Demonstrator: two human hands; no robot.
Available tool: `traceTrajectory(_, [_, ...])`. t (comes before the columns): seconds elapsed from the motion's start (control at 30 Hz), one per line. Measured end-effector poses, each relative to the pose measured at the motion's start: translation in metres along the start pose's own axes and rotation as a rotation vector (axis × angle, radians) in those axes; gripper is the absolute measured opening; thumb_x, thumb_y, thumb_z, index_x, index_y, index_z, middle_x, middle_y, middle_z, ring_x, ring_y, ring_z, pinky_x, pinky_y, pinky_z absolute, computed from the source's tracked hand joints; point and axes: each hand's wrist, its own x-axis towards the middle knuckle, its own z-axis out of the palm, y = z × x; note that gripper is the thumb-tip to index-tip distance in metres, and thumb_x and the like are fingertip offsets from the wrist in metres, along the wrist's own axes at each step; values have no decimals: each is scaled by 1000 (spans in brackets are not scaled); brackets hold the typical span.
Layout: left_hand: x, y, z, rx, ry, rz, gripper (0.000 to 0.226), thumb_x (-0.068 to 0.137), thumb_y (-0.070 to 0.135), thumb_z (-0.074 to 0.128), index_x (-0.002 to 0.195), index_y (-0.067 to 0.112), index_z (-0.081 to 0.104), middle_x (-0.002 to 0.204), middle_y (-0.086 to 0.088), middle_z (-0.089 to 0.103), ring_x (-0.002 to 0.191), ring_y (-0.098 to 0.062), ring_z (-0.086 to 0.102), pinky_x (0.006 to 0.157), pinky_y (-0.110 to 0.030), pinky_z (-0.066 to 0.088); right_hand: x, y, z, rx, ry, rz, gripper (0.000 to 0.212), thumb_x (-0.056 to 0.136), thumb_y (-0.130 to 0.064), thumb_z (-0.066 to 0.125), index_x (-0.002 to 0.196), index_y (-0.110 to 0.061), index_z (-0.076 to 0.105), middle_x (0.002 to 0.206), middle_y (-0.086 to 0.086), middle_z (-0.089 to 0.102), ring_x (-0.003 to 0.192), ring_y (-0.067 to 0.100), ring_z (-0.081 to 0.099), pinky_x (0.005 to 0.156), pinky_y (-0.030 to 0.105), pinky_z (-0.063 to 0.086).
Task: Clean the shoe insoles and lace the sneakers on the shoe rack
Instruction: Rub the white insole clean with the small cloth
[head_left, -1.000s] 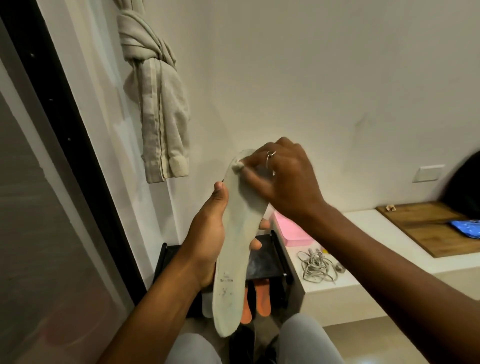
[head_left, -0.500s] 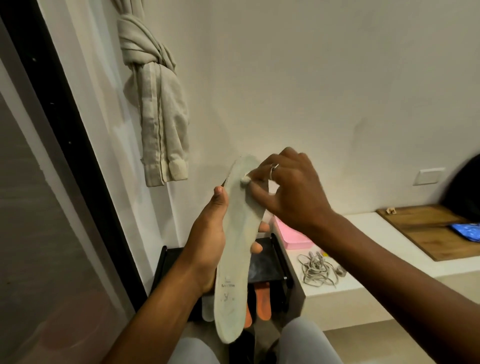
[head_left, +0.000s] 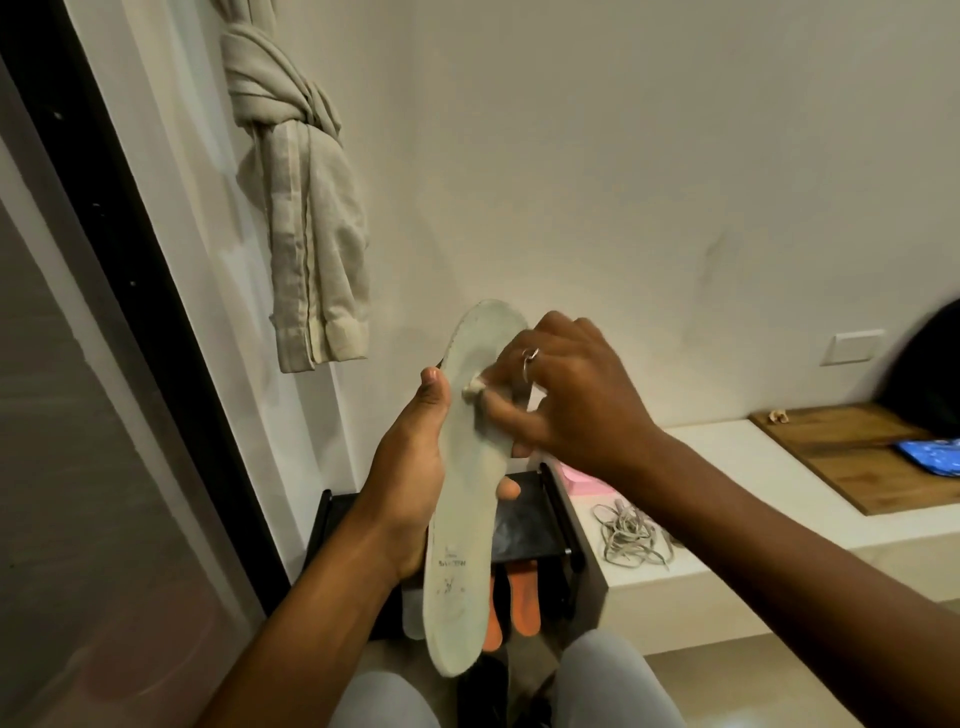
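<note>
Above the shoe rack, insole: the pale insole (head_left: 462, 519) is held upright, toe end up, over the black shoe rack (head_left: 524, 530).
Left hand: the left hand (head_left: 410, 478) grips it at mid-length, thumb along the near edge and fingertips wrapping round behind.
Right hand: the right hand (head_left: 566, 395) pinches a small white wad (head_left: 474, 387) and presses it to the forefoot.
Change: a second ago the wad was at the toe tip; it has slid down toward the thumb.
Meaning: the wipe looks to be working heelward, and the dark marks near the heel are unreached.
Rack: orange insoles (head_left: 524, 603) lie below.
Ledge: loose laces (head_left: 631, 535) lie on the white ledge (head_left: 727, 467), so lacing is not begun; a wooden board (head_left: 852, 452) is further along.
Room: a knotted curtain (head_left: 301, 208) hangs on the pale wall.
</note>
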Motion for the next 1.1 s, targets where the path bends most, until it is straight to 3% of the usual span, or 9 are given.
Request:
traceTrajectory(0.1, [-3,2,4,8,-50,-19,68,99,62,21,130,16,60,106,-26,71,64,-22,68,55,-30,57,12,15,1,0,141,153,25,91,-39,68,91,-17,79,88,-5,73,82,16,54,73,44,45])
traceTrajectory(0.2, [0,0,1,-26,-3,6,66,100,62,24,131,17,61,109,-19,74,76,-29,71,60,-38,58,4,-7,7,171,88,45,20,90,-33,73,94,-15,80,91,-3,74,85,19,59,74,43,46])
traceTrajectory(0.3, [1,1,-3,-15,42,7,69,97,66,26,132,18,62,107,-20,74,76,-31,71,60,-39,58,-4,-15,9,139,9,-69,18,90,-32,72,94,-16,80,91,-3,75,84,18,60,71,41,45])
traceTrajectory(0.43, [-3,4,1,17,-41,-22,70,99,64,20,132,17,60,103,-21,73,63,-25,67,52,-31,55,13,12,6,30,165,162,19,91,-36,74,93,-18,80,89,-6,73,84,16,54,73,45,44])
traceTrajectory(0.6, [0,3,-5,-7,42,17,67,97,66,26,130,21,63,107,-18,75,78,-31,74,60,-40,59,1,-16,9,157,-32,-104,18,91,-32,73,96,-16,80,93,-4,74,85,18,60,71,39,45])
traceTrajectory(0.7, [-1,5,-6,15,9,-24,72,94,69,24,130,19,63,107,-22,73,68,-28,69,54,-34,55,13,2,2,21,12,-53,17,90,-32,73,95,-18,80,92,-5,74,84,19,58,70,38,42])
traceTrajectory(0.8, [-3,7,-4,53,-29,-38,76,91,71,23,129,19,62,107,-21,74,69,-27,68,61,-35,56,23,18,-2,-89,120,63,17,90,-31,72,96,-18,81,91,-5,73,83,18,54,71,41,43])
traceTrajectory(0.97, [-3,5,-3,-41,16,28,67,99,62,24,133,19,61,103,-17,75,71,-24,73,53,-35,58,-1,-14,1,39,-83,-153,17,91,-33,70,97,-21,81,94,-6,73,84,15,56,70,32,40])
traceTrajectory(1.1, [-4,8,-4,19,-21,-37,72,88,69,28,130,21,61,107,-22,73,68,-27,69,56,-34,57,12,8,-3,-82,58,16,17,91,-32,71,94,-19,80,90,-5,73,81,15,52,69,33,37])
